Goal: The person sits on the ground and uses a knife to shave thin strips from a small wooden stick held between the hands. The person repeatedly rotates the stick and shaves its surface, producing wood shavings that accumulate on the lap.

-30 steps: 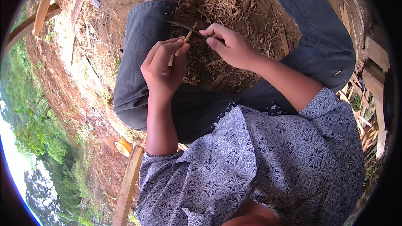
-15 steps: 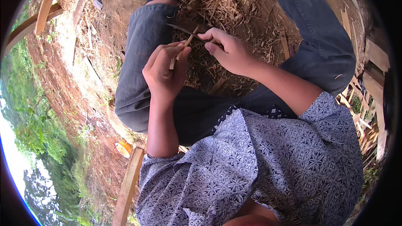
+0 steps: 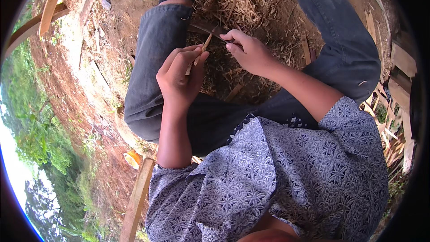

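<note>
My left hand (image 3: pixel 181 74) pinches a thin, pale wooden stick (image 3: pixel 207 43), whose far end slants up and to the right past my fingertips. Part of the stick is hidden in that hand. Across from it, my right hand (image 3: pixel 248 53) is closed round the handle end of a knife (image 3: pixel 207 28). The dark, narrow blade points up and to the left, just beyond the tip of the stick. Whether blade and stick touch is hard to tell. Both hands are above the ground between my bent legs.
Wood shavings (image 3: pixel 244 6) litter the brown soil between my legs. Wooden boards (image 3: pixel 136 201) stand at the lower left, near an orange and white object (image 3: pixel 132 158). Split wood pieces (image 3: pixel 402 94) are heaped along the right. Green plants (image 3: pixel 42 139) grow at far left.
The knife has moved up and right, away from the stick's middle to beyond its tip. My left hand with the stick has shifted slightly right.
</note>
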### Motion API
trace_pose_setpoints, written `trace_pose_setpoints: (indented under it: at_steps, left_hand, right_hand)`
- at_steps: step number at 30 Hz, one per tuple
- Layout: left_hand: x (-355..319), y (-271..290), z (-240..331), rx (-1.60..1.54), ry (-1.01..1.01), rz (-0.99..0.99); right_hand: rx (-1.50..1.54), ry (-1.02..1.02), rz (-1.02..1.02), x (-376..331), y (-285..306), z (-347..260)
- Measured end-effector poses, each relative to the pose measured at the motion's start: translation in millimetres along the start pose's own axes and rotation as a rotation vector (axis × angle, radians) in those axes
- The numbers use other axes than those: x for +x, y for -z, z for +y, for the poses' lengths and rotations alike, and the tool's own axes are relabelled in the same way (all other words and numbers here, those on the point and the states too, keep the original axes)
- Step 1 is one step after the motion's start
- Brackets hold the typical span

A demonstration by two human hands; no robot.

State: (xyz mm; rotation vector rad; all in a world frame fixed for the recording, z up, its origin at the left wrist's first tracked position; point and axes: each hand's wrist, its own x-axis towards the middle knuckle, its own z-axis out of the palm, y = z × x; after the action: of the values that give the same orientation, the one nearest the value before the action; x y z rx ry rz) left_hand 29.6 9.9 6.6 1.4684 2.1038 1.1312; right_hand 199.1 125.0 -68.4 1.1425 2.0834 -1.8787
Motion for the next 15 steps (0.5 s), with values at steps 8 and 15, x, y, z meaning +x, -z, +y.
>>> trace_pose_setpoints:
  at_steps: [8, 15]
  left_hand:
    - [-1, 0, 1, -0.016, 0.012, -0.011]
    - [6, 3, 8, -0.019, 0.014, -0.058]
  right_hand:
    - [0.086, 0.031, 0.000, 1, -1, 9]
    - [0.128, 0.020, 0.018, 12, -3, 27]
